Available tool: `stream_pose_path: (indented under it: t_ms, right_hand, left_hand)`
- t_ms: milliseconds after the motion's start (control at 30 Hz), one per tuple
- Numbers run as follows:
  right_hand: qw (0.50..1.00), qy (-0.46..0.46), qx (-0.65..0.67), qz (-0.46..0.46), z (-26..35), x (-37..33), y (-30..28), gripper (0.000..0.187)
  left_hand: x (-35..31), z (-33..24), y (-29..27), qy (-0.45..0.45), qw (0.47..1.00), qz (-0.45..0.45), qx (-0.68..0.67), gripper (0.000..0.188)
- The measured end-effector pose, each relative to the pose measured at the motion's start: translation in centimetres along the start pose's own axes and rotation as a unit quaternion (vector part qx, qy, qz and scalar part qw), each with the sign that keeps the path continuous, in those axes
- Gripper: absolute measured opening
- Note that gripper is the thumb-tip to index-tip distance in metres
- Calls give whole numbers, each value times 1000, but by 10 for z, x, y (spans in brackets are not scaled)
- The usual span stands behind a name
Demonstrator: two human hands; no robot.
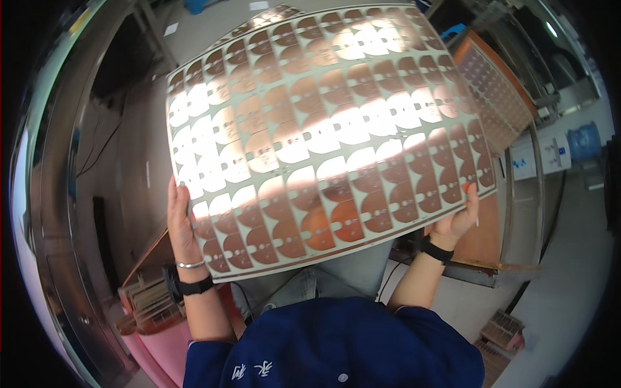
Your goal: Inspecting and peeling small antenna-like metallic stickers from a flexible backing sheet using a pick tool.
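A large circuit board panel (284, 238) is held up in front of me, slightly tilted, with rows of copper-coloured rounded shapes on a pale green ground. Bright glare washes out bands across its middle and upper right. My left hand (182, 216) grips its left edge near the lower corner, the thumb over the face. At the lower right corner, my right hand (460, 218) is closed on the edge, with the thumb tip on top. The fingers behind the panel are hidden on both sides.
Another patterned panel (495, 97) leans on an orange-brown board at the right, by a metal frame (539, 187). A slotted rack (152, 301) and something pink (152, 355) stand lower left. A metal cabinet (65, 226) lines the left; a blue water bottle (584, 141) is far right.
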State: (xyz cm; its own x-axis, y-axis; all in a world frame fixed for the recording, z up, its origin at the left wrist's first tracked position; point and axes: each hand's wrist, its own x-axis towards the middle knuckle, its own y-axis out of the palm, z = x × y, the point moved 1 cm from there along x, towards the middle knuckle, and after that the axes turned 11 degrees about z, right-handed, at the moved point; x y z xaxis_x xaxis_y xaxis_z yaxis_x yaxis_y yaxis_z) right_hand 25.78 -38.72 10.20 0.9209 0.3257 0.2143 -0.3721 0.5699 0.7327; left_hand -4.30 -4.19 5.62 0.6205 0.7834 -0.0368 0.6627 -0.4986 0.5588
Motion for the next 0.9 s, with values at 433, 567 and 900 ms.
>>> stream_pose_path:
  t_ms: [433, 567, 900]
  right_hand:
    - [997, -44, -41, 54, 1, -5, 41, 37]
    - [996, -28, -49, 67, 2, -5, 42, 43]
    - [995, -31, -73, 68, 4, -5, 43, 43]
  left_hand:
    - [-7, 9, -32, -28, 995, 6, 92, 46]
    - [-7, 8, -26, -31, 994, 18, 106, 47]
    - [-5, 6, -30, -52, 992, 19, 113, 46]
